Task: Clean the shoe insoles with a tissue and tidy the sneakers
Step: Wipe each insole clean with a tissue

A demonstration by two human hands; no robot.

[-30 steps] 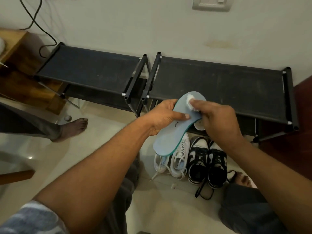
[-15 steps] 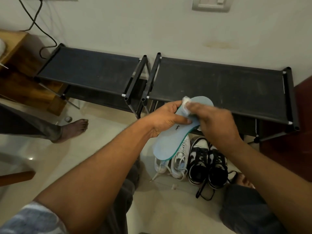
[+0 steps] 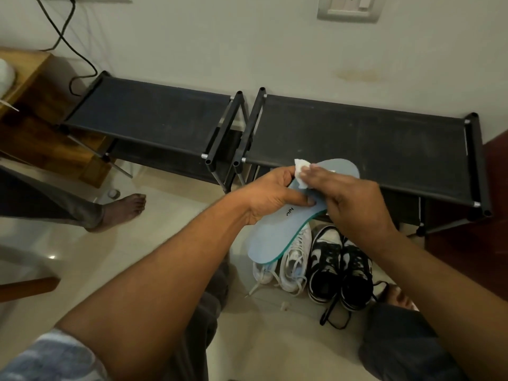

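Observation:
My left hand grips a light blue insole with a teal edge, thumb on its top face, holding it slanted above the shoes. My right hand presses a small white tissue against the insole's upper left part, fingers pinching it. Below on the floor stand a pair of white sneakers and, to their right, a pair of black-and-white sneakers with loose black laces.
Two low black shoe racks stand against the wall behind the shoes. Another person's bare foot rests on the tiled floor at left. A wooden cabinet is at far left. My knees are at the bottom.
My right hand has wiped the tissue from the insole's middle toward its upper left edge, and the insole has tilted slightly flatter. My left hand keeps its grip.

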